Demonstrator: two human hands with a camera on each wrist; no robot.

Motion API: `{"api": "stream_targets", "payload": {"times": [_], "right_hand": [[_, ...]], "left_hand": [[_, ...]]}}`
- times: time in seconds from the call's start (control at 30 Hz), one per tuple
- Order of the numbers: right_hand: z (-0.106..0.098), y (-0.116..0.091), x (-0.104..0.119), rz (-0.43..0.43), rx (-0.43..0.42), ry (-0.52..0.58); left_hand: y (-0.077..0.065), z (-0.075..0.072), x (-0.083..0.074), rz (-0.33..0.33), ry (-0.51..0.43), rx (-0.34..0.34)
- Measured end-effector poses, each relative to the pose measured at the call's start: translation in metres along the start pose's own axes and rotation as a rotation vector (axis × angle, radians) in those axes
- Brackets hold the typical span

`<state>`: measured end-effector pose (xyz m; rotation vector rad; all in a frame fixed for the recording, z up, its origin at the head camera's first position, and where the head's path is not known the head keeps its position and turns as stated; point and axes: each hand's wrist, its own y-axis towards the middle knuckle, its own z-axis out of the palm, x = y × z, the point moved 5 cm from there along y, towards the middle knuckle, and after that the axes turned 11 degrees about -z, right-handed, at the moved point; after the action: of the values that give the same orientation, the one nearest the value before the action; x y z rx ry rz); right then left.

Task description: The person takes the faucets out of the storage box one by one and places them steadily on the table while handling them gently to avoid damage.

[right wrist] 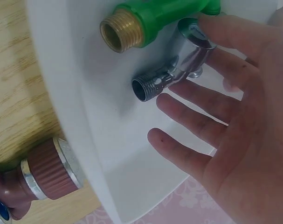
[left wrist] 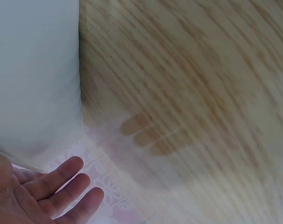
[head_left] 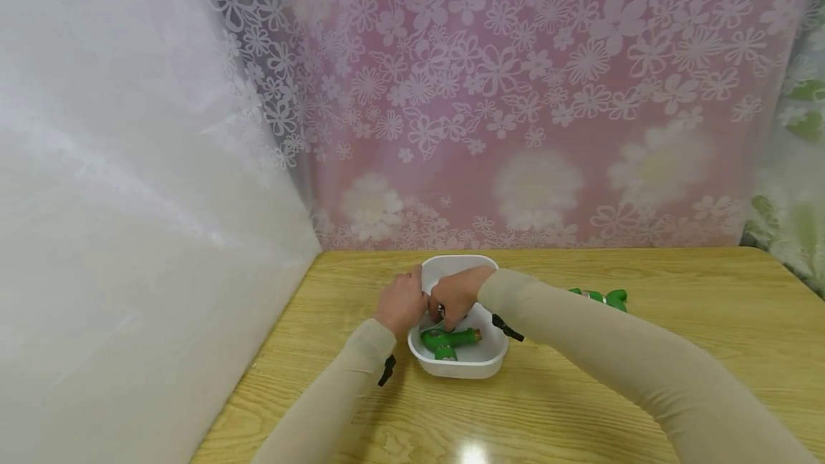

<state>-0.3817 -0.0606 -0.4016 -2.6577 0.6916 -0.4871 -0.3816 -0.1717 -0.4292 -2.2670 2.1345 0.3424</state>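
A white plastic tub [head_left: 460, 371] stands on the wooden table. Inside it lies a green valve fitting [head_left: 451, 339] with a threaded brass end. My right hand [head_left: 456, 296] reaches into the tub, and its thumb and index finger pinch a small chrome angle valve [right wrist: 192, 58]. The other fingers of that hand are spread. The valve's threaded mouth points away from the palm, beside the green fitting. My left hand [head_left: 402, 301] is at the tub's left rim. In the left wrist view, its fingers [left wrist: 59, 179] extend fairly straight near the outer wall; its thumb is hidden.
Another green fitting [head_left: 615, 299] lies on the table beyond my right forearm, which partly covers it. A maroon ribbed valve [right wrist: 48, 172] with silver rings lies outside the tub. A white sheet [head_left: 129, 235] hangs at the left, and a pink floral curtain [head_left: 515, 113] behind the table.
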Motion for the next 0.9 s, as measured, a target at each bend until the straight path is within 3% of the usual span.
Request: {"api": "stream_targets", "payload": {"times": [0.9], "right_hand": [[0.0020, -0.0059, -0.0032, 0.021, -0.007, 0.002]], "left_hand": [[0.0015, 0.0016, -0.0003, -0.030, -0.013, 0.051]]}}
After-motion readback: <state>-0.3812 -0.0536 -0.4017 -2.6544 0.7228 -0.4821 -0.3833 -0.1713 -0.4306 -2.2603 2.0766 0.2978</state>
